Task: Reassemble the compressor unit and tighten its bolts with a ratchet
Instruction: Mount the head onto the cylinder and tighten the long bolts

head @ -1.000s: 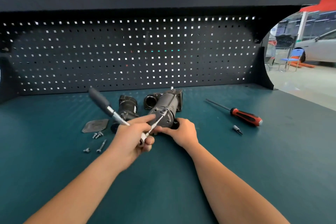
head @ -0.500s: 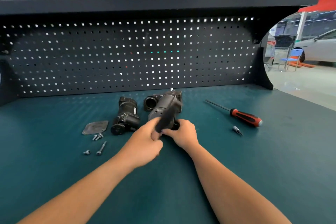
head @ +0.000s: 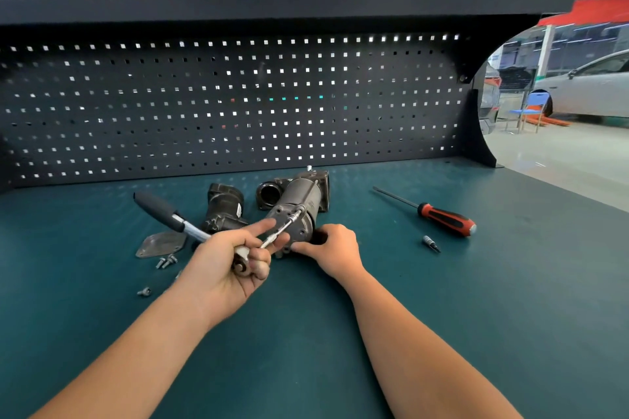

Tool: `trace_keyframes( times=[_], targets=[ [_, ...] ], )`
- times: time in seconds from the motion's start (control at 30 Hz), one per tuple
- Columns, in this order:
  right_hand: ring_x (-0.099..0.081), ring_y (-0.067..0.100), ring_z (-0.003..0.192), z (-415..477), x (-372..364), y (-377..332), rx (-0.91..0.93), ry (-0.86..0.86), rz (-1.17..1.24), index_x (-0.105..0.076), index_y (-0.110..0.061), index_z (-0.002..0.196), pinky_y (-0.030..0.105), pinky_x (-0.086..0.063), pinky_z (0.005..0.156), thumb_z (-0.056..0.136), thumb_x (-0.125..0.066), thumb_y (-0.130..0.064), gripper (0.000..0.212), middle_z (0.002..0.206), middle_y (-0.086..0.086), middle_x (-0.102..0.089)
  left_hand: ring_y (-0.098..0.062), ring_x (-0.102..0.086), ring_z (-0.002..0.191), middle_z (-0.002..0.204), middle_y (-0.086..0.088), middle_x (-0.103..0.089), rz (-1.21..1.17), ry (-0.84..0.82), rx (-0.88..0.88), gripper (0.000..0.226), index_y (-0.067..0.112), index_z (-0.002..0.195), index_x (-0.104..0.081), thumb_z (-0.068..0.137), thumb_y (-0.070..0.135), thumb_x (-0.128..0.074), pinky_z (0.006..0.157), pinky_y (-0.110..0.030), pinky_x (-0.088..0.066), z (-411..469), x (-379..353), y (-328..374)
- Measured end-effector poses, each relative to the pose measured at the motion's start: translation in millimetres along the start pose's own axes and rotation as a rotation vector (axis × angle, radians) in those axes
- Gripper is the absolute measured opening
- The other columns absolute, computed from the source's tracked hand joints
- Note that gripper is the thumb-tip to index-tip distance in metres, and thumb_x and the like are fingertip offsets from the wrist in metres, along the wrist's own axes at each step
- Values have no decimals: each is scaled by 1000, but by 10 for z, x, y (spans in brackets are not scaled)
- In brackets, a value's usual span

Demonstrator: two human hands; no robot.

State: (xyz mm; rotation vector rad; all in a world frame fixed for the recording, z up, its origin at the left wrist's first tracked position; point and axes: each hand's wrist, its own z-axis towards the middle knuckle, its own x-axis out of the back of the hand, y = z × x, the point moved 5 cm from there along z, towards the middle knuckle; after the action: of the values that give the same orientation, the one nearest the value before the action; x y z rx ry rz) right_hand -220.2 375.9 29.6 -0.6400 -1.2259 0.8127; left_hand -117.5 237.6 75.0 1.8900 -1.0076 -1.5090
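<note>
1. The grey cylindrical metal compressor unit (head: 301, 204) is lying on its side on the teal table (head: 442, 316), just beyond both hands; its long axis is running away from the person toward the dark perforated pegboard (head: 238, 105), with the round end cap (head: 303, 228) facing the hands
2. The left hand (head: 228, 269) is curling round the head of the black-handled chrome ratchet (head: 163, 211), index finger stretching forward; the thin extension bar (head: 280, 230) is reaching up and rightward to the cap's upper edge, while the handle is pointing away to the left
3. The right hand (head: 335, 248) is gripping the cap's lower right edge, touching the body directly and so sitting nearer than the left
4. The socket is covering the bolt head, the right fingertips are disappearing beneath the body, and the ratchet head is showing only between fingers; the bolt's seating cannot be judged
</note>
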Motion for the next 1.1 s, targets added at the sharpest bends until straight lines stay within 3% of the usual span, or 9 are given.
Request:
trace_keyframes(
  times=[0.27,0.37,0.53,0.6,0.67,0.73,0.87,0.97,1.1],
  targets=[
    [-50,15,63,1,14,10,-22,-19,58,-68,0,80,26,-38,51,69,-79,-40,43,70,7,-63,-7,-43,34,79,-7,-65,549,62,-325,45,13,75,-69,83,-13,-34,35,-15,-35,-85,-124,-136],
    [-51,16,66,-2,20,2,-12,-20,60,-69,-1,84,25,-37,51,71,-77,-36,38,74,7,-64,-6,-46,38,63,4,-63,1077,74,-477,43,23,82,-69,83,-6,-37,41,-19,-38,-121,-124,-70],
    [-55,13,68,-7,15,-16,1,-19,43,-68,-10,78,22,-35,49,71,-77,-40,32,72,0,-62,-30,-61,93,124,-3,-36,2401,160,-722,39,26,125,-45,88,15,-47,68,-36,-41,-151,-206,-96],
    [-58,16,71,-5,18,-12,8,-18,38,-67,-10,77,22,-33,49,72,-76,-38,30,72,0,-61,-27,-60,97,127,0,-40,2201,151,-748,47,28,130,-42,87,9,-46,74,-33,-44,-145,-171,-59],
    [-59,19,75,-7,22,-11,22,-23,24,-68,-7,82,24,-31,49,74,-75,-35,30,73,1,-60,-15,-62,80,114,3,-58,1567,122,-672,51,26,126,-51,84,-2,-42,70,-26,-48,-135,-111,18],
    [-54,15,67,-17,29,-9,13,-14,40,-65,-8,77,22,-31,46,72,-77,-39,33,70,0,-59,-7,-49,44,91,-3,-68,737,127,-342,47,17,114,-58,83,-12,-37,44,-17,-43,-23,58,-45],
    [-53,14,66,-15,11,-5,10,-20,44,-65,-8,77,20,-34,47,70,-77,-42,37,73,1,-62,-5,-39,32,81,-23,-67,-362,12,51,34,-1,107,-50,76,-8,-38,32,-12,-35,10,102,-243],
    [-49,9,59,-7,4,8,0,-15,43,-57,-15,63,19,-31,45,69,-78,-45,37,64,-4,-57,-4,-38,33,80,-22,-69,-320,-8,56,28,0,103,-54,81,-4,-37,32,-12,-34,11,116,-256],
    [-42,5,51,-15,6,1,0,4,26,-46,-21,54,15,-27,41,69,-77,-45,42,56,-8,-49,-5,-37,34,87,-17,-71,193,5,-139,39,11,102,-63,87,-11,-35,34,-13,-32,0,82,-142]
  ],
)
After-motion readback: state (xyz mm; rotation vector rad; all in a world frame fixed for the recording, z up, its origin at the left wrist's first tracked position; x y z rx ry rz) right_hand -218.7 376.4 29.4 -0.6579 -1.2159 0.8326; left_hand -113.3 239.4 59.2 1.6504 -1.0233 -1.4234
